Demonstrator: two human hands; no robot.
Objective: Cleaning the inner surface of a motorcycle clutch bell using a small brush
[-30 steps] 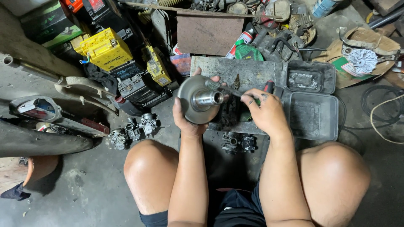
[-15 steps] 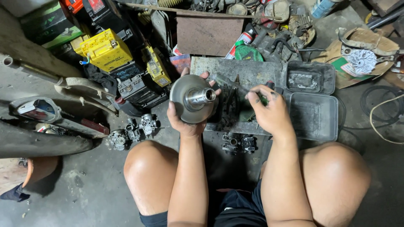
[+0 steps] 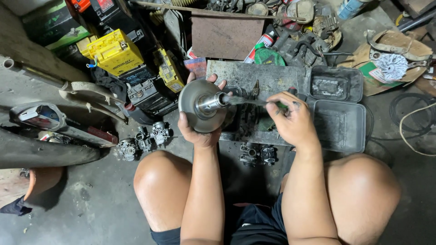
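We are squatting on the concrete floor point(image 3: 91, 213), looking down past our knees. In the middle of the frame our left hand point(image 3: 200, 131) is gripping a round grey metal disc point(image 3: 196, 105) with a short shiny hub point(image 3: 210, 102) sticking out of its middle; the fingers are curling around the rim from behind and the thumb is pressing on the lower left edge. The disc is being held up above the floor, tilted so its face is turned toward us and a little to the right.

Just right of centre our right hand point(image 3: 293, 119) is closing around a thin tool point(image 3: 247, 101), fingers pressed together on its green handle. The shaft is blurred and is reaching left, its tip meeting the end of the hub.

Behind both hands a grimy grey tray point(image 3: 254, 75) is lying on the floor, and to its right an open metal box point(image 3: 338, 106) is sitting with its lid laid back. Below the tray, between our knees, two small carburettors point(image 3: 256, 154) are lying side by side. More carburettors point(image 3: 145, 138) are clustered at centre left, near our left knee. In the upper left, yellow batteries point(image 3: 116, 52) are stacked among black ones. A white fan wheel point(image 3: 393, 66) is resting on cardboard in the upper right.
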